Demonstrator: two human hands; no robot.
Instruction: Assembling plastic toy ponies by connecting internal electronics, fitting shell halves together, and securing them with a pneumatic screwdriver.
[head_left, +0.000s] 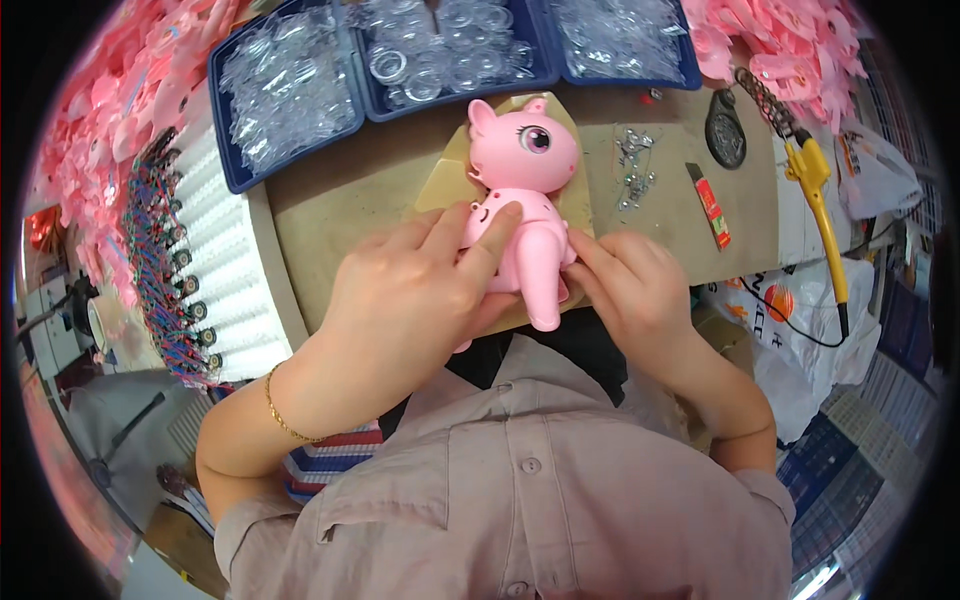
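Observation:
A pink plastic toy unicorn (522, 150) with a large painted eye lies at the near edge of the workbench, head pointing away from me. My left hand (420, 275) is closed round its body from the left, fingers over the back and side. On the other side my right hand (635, 285) pinches the toy's edge beside the leg, thumb and fingertips together. Whether a small part sits between those right fingertips is hidden. Beneath the toy is a yellowish board (440, 185) on the brown bench top (330, 220).
Blue trays (240, 170) of clear plastic parts line the back. Pink parts (140, 80) pile up at left and right. Wired round components (170, 260) rest on white foam at left. Small metal pieces (635, 165), a red packet (713, 212) and a yellow-handled soldering iron (825, 215) are at right.

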